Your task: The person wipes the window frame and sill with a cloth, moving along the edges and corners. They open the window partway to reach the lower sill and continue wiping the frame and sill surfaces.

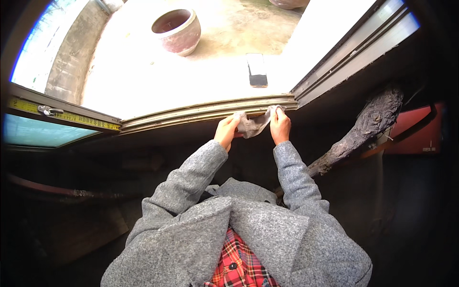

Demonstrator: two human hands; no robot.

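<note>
A crumpled greyish cloth (252, 125) is stretched between my two hands, just at the near edge of the window track (205, 111). My left hand (227, 130) grips its left end, the fingers closed round the fabric. At the other end, my right hand (280, 125) pinches a bunched corner of the cloth near the right end of the track. The cloth sags a little in the middle. Beyond the track lies a phone (257, 70) on the bright surface, a short way from my right hand.
A large round pot (178, 31) stands outside at the back. On the left is a sliding window frame with a metal latch (50, 111) and a yellow strip. A sliding frame (354, 50) rises at right. A rough wooden trunk (361, 131) and a red panel (413, 130) stand at right.
</note>
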